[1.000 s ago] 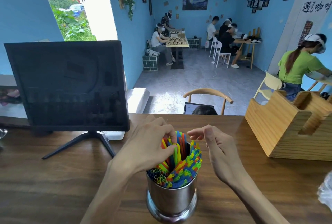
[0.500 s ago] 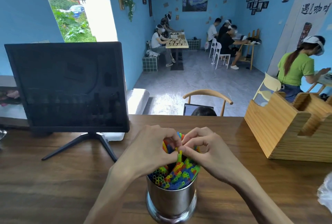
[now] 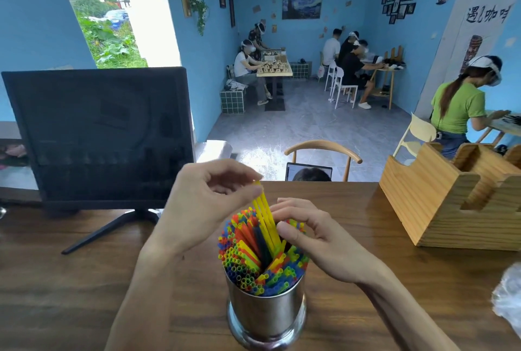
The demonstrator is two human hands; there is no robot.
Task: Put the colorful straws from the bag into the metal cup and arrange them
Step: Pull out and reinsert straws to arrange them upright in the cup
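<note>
Plastic bag (image 3: 507, 298) cut by right edge; cup (image 3: 266, 314) base cropped.

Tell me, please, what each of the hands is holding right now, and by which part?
The left hand pinches a few yellow straws by their top ends. The right hand rests its fingers on the straws in the metal cup, gripping nothing clearly.
</note>
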